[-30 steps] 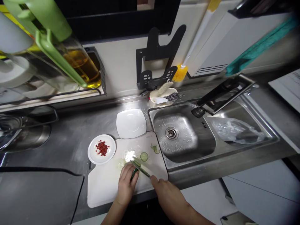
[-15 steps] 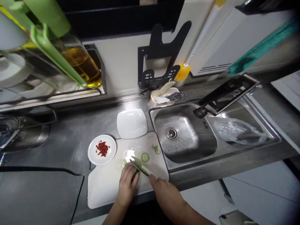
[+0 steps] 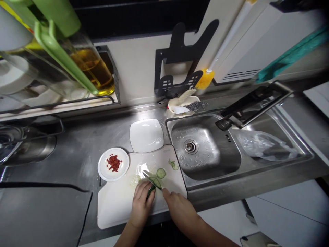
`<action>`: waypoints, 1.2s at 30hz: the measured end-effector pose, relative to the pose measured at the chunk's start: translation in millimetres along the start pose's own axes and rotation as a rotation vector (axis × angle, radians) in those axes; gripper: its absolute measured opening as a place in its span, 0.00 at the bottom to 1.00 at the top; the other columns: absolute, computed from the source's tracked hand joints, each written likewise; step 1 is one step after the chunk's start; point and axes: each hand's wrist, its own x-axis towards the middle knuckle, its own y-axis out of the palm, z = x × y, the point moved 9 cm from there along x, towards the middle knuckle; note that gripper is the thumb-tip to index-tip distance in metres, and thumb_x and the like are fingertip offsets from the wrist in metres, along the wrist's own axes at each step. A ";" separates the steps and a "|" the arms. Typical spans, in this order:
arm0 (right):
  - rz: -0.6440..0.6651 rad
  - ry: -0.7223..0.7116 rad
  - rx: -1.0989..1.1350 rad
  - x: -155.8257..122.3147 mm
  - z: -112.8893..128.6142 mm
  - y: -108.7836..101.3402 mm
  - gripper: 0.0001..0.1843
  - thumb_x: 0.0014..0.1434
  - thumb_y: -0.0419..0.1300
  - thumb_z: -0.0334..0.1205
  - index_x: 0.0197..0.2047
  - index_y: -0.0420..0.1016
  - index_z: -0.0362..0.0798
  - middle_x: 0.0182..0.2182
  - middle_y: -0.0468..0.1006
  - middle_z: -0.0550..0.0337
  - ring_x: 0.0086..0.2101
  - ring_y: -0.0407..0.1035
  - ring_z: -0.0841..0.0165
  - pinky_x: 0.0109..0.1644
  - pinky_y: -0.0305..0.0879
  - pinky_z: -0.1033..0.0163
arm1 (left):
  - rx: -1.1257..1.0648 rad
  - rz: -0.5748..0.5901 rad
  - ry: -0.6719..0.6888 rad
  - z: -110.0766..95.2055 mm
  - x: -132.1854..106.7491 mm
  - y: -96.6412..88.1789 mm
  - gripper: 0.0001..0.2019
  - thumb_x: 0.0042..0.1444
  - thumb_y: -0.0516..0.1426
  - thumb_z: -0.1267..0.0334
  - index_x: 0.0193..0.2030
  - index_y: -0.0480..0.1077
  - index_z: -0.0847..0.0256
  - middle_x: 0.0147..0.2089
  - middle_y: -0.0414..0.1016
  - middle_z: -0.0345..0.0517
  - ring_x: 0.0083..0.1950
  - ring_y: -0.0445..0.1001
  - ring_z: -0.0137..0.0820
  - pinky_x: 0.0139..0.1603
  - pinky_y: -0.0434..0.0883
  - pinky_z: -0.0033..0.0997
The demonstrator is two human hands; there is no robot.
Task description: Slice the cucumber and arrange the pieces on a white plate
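Note:
On a white cutting board my left hand presses down on a dark green cucumber, fingers curled over it. My right hand grips a knife whose blade lies across the cucumber's end. Cut cucumber slices lie just beyond the blade, with green trimmings near the board's right edge. A small white pile of chopped food sits by the knife tip.
A round white plate with chopped red bits and an empty square white plate border the board. The steel sink lies to the right, a plastic bag in its second basin. An oil bottle stands on the left rack.
The knife has worked slightly along the cucumber and more slices lie by the blade. The view shifted a little right; both hands stay on the board.

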 end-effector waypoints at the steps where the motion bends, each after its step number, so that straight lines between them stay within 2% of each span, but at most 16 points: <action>1: -0.001 0.003 0.000 1.1 -0.2 0.3 0.23 0.58 0.43 0.21 0.53 0.66 0.45 0.34 0.78 0.51 0.35 0.75 0.64 0.35 0.66 0.68 | 0.002 0.006 -0.002 0.3 -0.2 0.6 0.11 0.57 0.55 0.69 0.47 0.69 0.61 0.46 0.75 0.49 0.50 0.72 0.34 0.54 0.71 0.42; 6: -0.038 -0.006 0.022 8.7 0.9 4.7 0.22 0.59 0.44 0.22 0.53 0.66 0.45 0.34 0.78 0.52 0.35 0.74 0.66 0.36 0.65 0.68 | 0.001 0.009 0.000 -1.8 0.3 -0.3 0.11 0.57 0.55 0.69 0.47 0.69 0.60 0.46 0.75 0.49 0.50 0.71 0.34 0.55 0.70 0.41; 11: -0.024 0.004 0.055 15.6 -0.8 18.5 0.24 0.59 0.42 0.22 0.55 0.65 0.44 0.36 0.78 0.51 0.36 0.74 0.65 0.37 0.64 0.67 | 0.006 0.012 -0.004 -1.5 -0.8 -0.3 0.11 0.57 0.55 0.69 0.48 0.69 0.60 0.47 0.74 0.48 0.50 0.71 0.34 0.55 0.70 0.42; 18: -0.026 0.020 0.180 18.0 -17.8 25.0 0.28 0.55 0.44 0.22 0.58 0.62 0.45 0.35 0.77 0.51 0.38 0.73 0.63 0.38 0.62 0.65 | 0.008 0.008 -0.008 3.0 -5.0 1.9 0.13 0.57 0.55 0.69 0.49 0.69 0.59 0.47 0.74 0.50 0.51 0.72 0.35 0.54 0.71 0.42; 24: -0.026 0.070 0.154 0.9 -29.9 14.6 0.28 0.55 0.43 0.22 0.58 0.63 0.45 0.36 0.78 0.50 0.39 0.72 0.62 0.37 0.62 0.66 | 0.010 -0.017 -0.022 1.5 -5.0 -0.9 0.12 0.57 0.55 0.68 0.49 0.69 0.60 0.47 0.75 0.50 0.50 0.72 0.35 0.54 0.71 0.42; 31: -0.023 0.047 0.057 -27.9 -18.1 8.4 0.27 0.56 0.42 0.20 0.55 0.64 0.48 0.35 0.77 0.52 0.35 0.74 0.65 0.34 0.62 0.68 | 0.019 -0.028 -0.019 -0.1 -4.4 -2.5 0.11 0.58 0.54 0.66 0.47 0.70 0.59 0.46 0.75 0.50 0.50 0.73 0.35 0.54 0.71 0.42; 36: -0.026 0.058 0.023 -38.6 -14.9 5.1 0.27 0.56 0.42 0.19 0.54 0.64 0.48 0.34 0.77 0.52 0.33 0.74 0.66 0.32 0.62 0.69 | 0.051 -0.064 0.005 -1.3 -5.7 -4.5 0.09 0.57 0.55 0.65 0.45 0.70 0.60 0.46 0.75 0.51 0.50 0.73 0.36 0.52 0.73 0.42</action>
